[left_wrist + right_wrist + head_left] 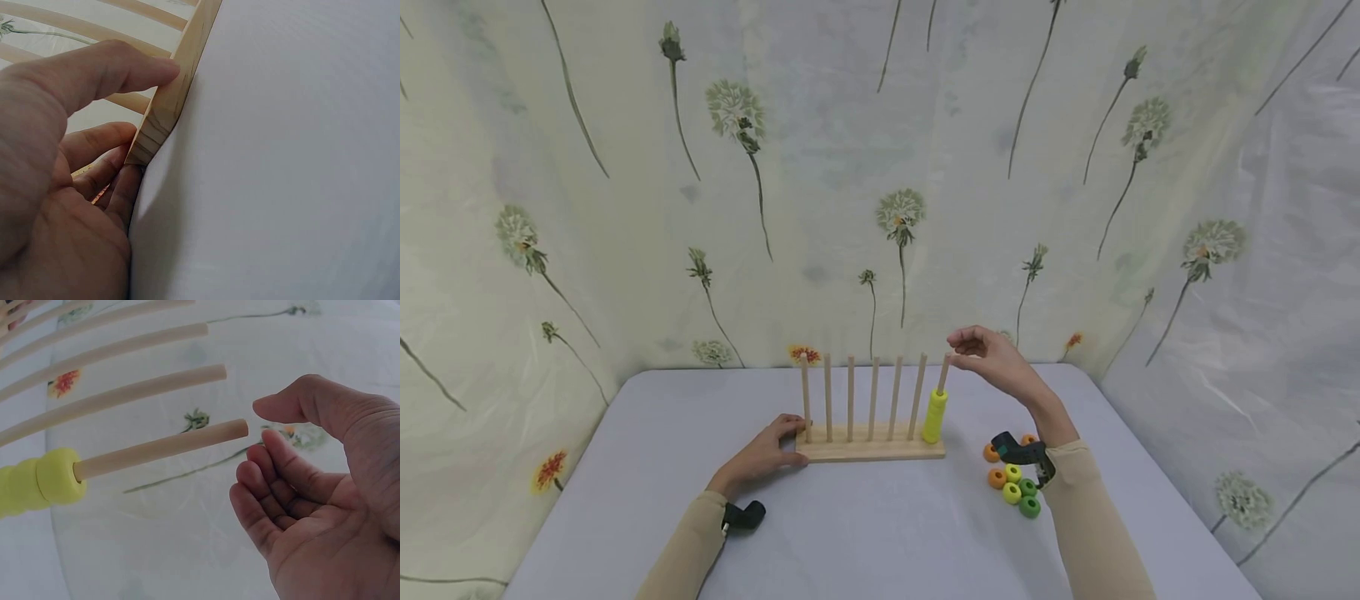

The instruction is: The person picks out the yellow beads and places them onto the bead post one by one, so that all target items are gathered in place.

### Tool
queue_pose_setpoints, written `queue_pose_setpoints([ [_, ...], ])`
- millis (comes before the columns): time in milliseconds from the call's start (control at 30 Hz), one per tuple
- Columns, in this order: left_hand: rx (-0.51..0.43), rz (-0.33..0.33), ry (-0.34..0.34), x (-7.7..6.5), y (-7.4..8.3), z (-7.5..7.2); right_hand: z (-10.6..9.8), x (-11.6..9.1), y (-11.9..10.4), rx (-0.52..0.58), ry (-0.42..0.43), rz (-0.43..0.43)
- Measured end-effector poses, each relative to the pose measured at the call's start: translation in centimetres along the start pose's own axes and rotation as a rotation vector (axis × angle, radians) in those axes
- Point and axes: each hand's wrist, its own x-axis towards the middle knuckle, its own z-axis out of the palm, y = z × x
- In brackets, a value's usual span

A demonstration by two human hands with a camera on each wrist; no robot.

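A wooden peg rack (872, 452) stands on the table with a row of several upright pegs. Its left end is held by my left hand (763, 452); in the left wrist view the thumb (140, 72) lies on the base's front face and the fingers reach round the end. Yellow beads (935, 417) are stacked on the rightmost peg (165, 449), whose upper part is bare. Just off that peg's tip, my right hand (996, 360) holds nothing, its thumb and loosely bent fingers apart in the right wrist view.
On the table's right side, under and beside the right forearm, lie loose orange beads (996, 478), yellow beads (1012, 492) and green beads (1029, 507). A white cloth (880, 533) covers the table. Behind it hangs a dandelion-patterned curtain (820, 208).
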Motion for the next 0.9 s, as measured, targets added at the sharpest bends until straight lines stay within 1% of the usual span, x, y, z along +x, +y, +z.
queue_pose_setpoints([
  [200,-0.001,-0.005,0.004,-0.1,0.2,-0.1,-0.2,-0.2,-0.3,-0.006,0.005,-0.006],
  [433,0.007,-0.005,0.001,-0.1,0.2,0.0,-0.3,-0.6,-0.1,-0.003,0.002,0.009],
  [700,0.005,-0.020,0.005,-0.3,0.2,0.0,-0.8,-1.4,0.5,-0.007,0.015,0.011],
  [900,0.009,-0.018,0.003,-0.2,0.3,0.0,-1.1,-2.1,1.3,-0.014,0.021,0.039],
])
